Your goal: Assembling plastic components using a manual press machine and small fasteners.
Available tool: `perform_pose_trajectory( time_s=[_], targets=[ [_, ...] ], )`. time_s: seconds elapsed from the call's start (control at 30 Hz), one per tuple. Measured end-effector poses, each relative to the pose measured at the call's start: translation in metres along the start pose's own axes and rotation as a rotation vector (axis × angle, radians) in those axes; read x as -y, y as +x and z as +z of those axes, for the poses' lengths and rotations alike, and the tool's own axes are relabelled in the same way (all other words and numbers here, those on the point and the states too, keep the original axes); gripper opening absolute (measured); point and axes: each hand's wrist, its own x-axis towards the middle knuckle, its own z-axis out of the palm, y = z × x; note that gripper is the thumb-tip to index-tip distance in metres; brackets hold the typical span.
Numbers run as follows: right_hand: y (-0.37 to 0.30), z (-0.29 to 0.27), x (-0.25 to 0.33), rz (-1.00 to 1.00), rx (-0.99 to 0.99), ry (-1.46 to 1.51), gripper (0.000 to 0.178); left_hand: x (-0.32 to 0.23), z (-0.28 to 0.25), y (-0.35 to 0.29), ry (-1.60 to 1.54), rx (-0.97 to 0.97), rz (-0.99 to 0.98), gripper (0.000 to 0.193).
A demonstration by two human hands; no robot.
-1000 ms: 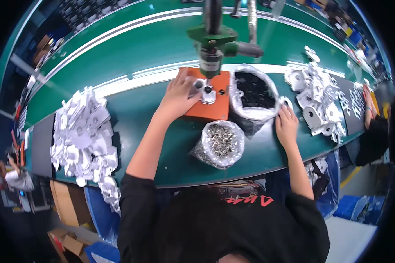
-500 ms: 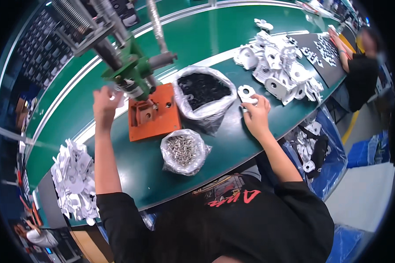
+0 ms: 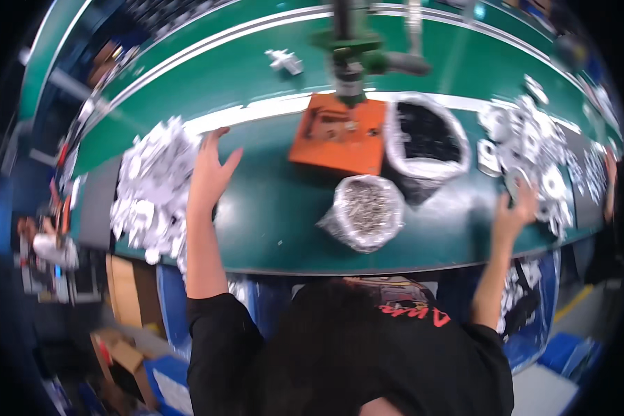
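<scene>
My left hand (image 3: 213, 170) is raised at the right edge of a heap of white moulded parts (image 3: 149, 184), its fingers stretched and its thumb apart, holding nothing. On the right, my right hand (image 3: 518, 206) reaches to a second heap of white parts (image 3: 530, 135). Its fingertips are at a rounded white part (image 3: 514, 179), but blur hides whether they grip it. Just left of that hand lies a single white part with a round hole (image 3: 489, 158). Between my hands stands a press (image 3: 349, 69) over an orange fixture block (image 3: 343, 152).
A plastic bag of black pieces (image 3: 430, 135) and a smaller bag of metal pins (image 3: 369, 211) stand beside the block. Beyond runs a green conveyor (image 3: 243, 76) carrying a white part (image 3: 284, 61). Co-workers are at far left and right. Blue-lined bins (image 3: 534, 326) sit below the table edge.
My view has turned left. My left hand has left the press and the white piece at its fingers. My right hand has moved right, off the single white part, to the heap.
</scene>
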Motion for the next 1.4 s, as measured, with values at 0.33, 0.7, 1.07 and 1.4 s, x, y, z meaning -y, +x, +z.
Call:
perform_pose_trajectory(
  time_s=[0.33,0.7,1.07,1.4],
  targets=[
    [0.013,0.044,-0.073,0.185,0.215,-0.22,0.037,0.083,-0.069,-0.163,0.384,-0.098,-0.526,0.055],
    [0.003,0.021,-0.072,0.347,0.061,0.404,0.03,0.082,-0.064,-0.187,0.496,-0.119,-0.926,0.055],
    [-0.012,0.031,-0.132,0.263,-0.093,0.032,0.044,0.106,-0.068,-0.199,0.182,-0.002,-0.831,0.032],
    [0.007,0.01,-0.096,0.909,-0.058,1.74,0.053,0.058,-0.045,-0.152,-0.713,-0.2,-0.57,0.013]
  ],
)
